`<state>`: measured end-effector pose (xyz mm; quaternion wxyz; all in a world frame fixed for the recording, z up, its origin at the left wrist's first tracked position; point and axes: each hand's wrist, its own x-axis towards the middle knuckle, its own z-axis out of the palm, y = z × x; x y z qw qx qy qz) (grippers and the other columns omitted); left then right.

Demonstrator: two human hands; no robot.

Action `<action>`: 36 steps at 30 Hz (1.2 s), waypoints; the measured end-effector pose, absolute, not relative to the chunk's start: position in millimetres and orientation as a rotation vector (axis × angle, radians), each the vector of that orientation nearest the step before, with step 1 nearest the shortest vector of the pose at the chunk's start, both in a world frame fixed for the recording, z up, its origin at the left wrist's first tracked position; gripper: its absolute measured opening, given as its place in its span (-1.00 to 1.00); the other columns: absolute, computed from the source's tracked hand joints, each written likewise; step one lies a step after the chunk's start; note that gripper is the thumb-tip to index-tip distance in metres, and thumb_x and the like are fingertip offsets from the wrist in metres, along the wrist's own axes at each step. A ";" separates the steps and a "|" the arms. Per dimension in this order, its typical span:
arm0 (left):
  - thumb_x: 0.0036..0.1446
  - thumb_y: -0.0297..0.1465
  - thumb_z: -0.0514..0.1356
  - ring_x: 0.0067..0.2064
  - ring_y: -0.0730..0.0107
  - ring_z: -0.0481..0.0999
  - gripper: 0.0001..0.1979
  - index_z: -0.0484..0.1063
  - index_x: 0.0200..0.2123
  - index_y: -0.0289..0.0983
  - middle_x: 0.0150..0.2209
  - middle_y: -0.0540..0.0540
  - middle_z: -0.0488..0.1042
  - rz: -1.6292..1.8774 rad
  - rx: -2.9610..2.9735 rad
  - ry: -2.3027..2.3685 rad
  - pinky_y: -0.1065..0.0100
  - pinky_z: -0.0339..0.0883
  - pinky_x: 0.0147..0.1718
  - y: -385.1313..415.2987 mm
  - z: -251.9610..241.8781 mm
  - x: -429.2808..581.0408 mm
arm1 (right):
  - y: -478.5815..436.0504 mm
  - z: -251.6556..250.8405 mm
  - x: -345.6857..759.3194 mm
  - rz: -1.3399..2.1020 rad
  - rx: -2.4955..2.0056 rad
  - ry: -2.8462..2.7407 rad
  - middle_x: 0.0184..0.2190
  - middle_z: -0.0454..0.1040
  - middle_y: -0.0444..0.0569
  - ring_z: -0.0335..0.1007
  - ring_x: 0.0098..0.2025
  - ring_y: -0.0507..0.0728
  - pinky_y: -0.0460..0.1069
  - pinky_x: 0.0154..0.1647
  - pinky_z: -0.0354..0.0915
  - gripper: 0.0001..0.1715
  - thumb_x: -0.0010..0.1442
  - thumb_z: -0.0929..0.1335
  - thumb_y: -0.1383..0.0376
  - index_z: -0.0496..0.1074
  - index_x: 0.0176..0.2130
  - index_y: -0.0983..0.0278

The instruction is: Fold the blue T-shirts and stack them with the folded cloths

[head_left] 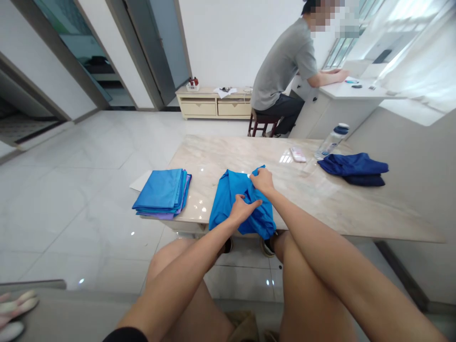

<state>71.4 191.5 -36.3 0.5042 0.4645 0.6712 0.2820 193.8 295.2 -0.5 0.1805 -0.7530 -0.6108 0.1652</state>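
A crumpled bright blue cloth garment [242, 204] lies at the near edge of a pale marble table [320, 204], partly hanging over it. My right hand [262, 180] grips its upper edge. My left hand [244, 210] sits lower on the fabric, holding a fold. To the left stands a folded stack of blue and purple garments [162, 194], apart from both hands. A dark navy garment [352, 168] lies to the right.
A clear water bottle [333, 141] lies at the table's far edge, near a small pink packet [298, 154]. A white paper sheet [140, 181] pokes from under the stack. Beyond, a seated person [283, 66] works at a white desk [349, 90]. A tiled floor surrounds the table.
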 end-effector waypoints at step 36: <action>0.23 -0.24 0.27 -0.38 0.38 0.42 -0.83 0.37 -0.26 -0.18 -0.43 0.06 0.38 0.846 1.009 1.442 0.40 0.34 -0.38 164.3 -46.5 1.2 | 304.3 -18.2 135.4 0.591 -2.131 -1.574 -0.08 0.71 0.22 0.66 -0.01 0.25 -0.04 -0.01 0.43 -0.78 0.42 0.38 0.28 0.60 -0.09 0.35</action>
